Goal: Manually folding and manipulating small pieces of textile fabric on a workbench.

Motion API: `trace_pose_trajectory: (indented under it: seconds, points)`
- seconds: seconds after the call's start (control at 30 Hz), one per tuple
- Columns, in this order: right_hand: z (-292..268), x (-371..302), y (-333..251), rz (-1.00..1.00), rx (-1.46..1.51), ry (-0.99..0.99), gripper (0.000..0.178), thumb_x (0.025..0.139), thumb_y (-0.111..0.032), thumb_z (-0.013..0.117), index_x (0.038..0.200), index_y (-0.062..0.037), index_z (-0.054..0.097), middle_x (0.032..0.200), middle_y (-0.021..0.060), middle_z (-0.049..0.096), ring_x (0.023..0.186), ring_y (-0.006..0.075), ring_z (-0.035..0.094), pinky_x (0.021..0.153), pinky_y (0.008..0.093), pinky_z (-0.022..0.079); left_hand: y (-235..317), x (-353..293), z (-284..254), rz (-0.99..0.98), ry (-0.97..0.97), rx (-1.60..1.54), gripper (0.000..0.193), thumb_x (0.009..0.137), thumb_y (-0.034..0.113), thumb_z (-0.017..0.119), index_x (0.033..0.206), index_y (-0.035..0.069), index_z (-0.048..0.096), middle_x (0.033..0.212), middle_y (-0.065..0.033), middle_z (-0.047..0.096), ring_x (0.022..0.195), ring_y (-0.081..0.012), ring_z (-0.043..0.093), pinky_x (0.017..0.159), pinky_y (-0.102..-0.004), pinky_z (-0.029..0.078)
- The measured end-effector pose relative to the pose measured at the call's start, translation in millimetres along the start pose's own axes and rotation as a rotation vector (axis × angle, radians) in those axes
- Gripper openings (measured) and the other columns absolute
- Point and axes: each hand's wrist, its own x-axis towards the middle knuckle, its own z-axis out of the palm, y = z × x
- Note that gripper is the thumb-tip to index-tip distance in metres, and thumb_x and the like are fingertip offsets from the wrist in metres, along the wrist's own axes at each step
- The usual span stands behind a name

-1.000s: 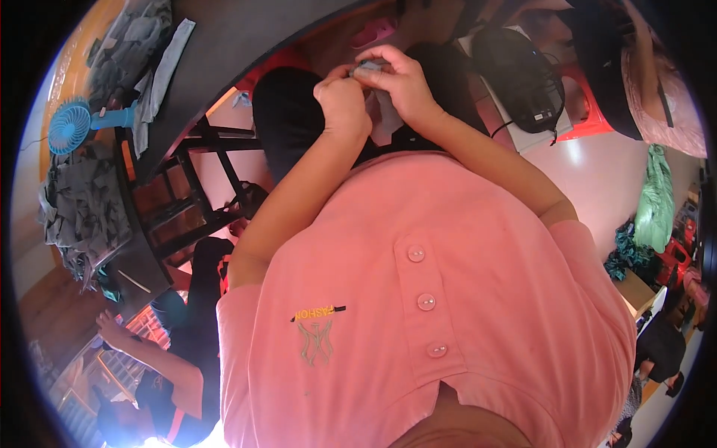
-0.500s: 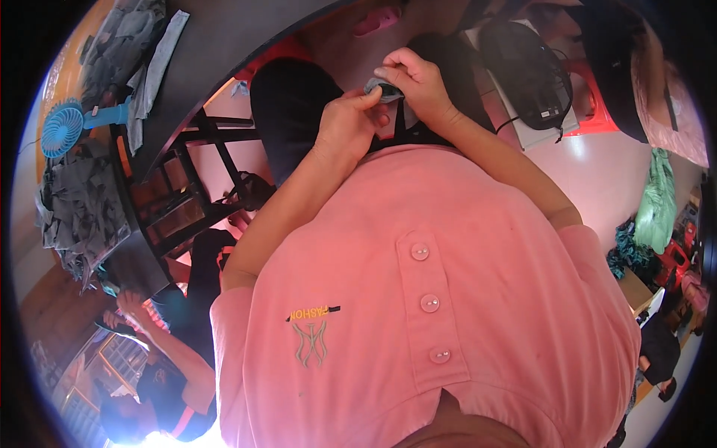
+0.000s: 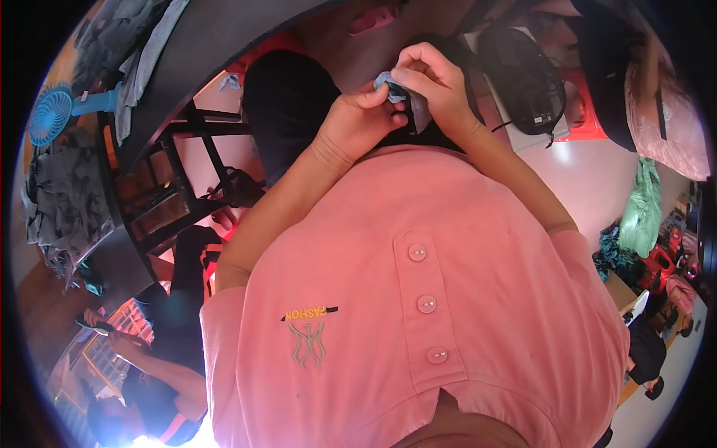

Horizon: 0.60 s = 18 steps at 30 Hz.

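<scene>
Above my lap, a small folded piece of grey-blue cloth [image 3: 387, 79] with a dark green part is held between both hands. My left hand [image 3: 352, 123] is closed on its left side, with thumb and forefinger pinching it. My right hand [image 3: 437, 81] grips the upper right of the same piece between thumb and fingers, and a greyish flap of it hangs below. The fingers partly hide the cloth, so its full shape cannot be made out.
A dark table [image 3: 216, 37] stands at the upper left, with a blue fan [image 3: 51, 113] and grey cloth pieces [image 3: 67, 201] beside it. At right are a black mesh-like item [image 3: 520, 78] with a cord, a red stool [image 3: 584, 108] and a green bag [image 3: 642, 205]. Another person [image 3: 160, 384] works at lower left.
Both hands have shifted slightly right with the cloth, and more of its greyish flap shows under my right hand. The other person's hands at lower left have lowered.
</scene>
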Motion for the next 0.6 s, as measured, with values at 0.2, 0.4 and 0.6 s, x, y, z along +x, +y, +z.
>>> trace_pose_trajectory:
  seconds: [0.2, 0.4, 0.6]
  points:
    - [-6, -6, -5, -0.238, -0.354, -0.049, 0.012, 0.083, -0.009, 0.065, 0.092, -0.0029, 0.060, 0.077, 0.0035, 0.062, 0.065, 0.0110, 0.060, 0.059, 0.0248, 0.047, 0, 0, 1, -0.006, -0.024, -0.001, 0.019, 0.091, 0.016, 0.061, 0.106, 0.006, 0.058, 0.097, -0.0041, 0.057, 0.087, -0.0185, 0.052, 0.076, -0.0341, 0.041]
    - [-8, -9, -2, -0.457, -0.734, -0.030, 0.007, 0.083, -0.006, 0.060, 0.090, -0.0059, 0.061, 0.078, 0.0076, 0.060, 0.064, 0.0244, 0.063, 0.055, 0.0328, 0.049, 0, 0, -2, -0.013, 0.024, 0.067, 0.016, 0.091, 0.015, 0.062, 0.101, 0.003, 0.060, 0.094, -0.0058, 0.058, 0.083, -0.0190, 0.052, 0.074, -0.0342, 0.042]
    - [-8, -13, -4, -0.413, -0.715, 0.028, 0.005, 0.082, -0.004, 0.060, 0.086, -0.0074, 0.060, 0.076, 0.0065, 0.059, 0.064, 0.0238, 0.063, 0.054, 0.0338, 0.049, -6, 0, 10, 0.049, 0.065, 0.195, 0.022, 0.089, 0.023, 0.063, 0.103, 0.006, 0.060, 0.090, -0.0057, 0.059, 0.081, -0.0176, 0.052, 0.069, -0.0305, 0.039]
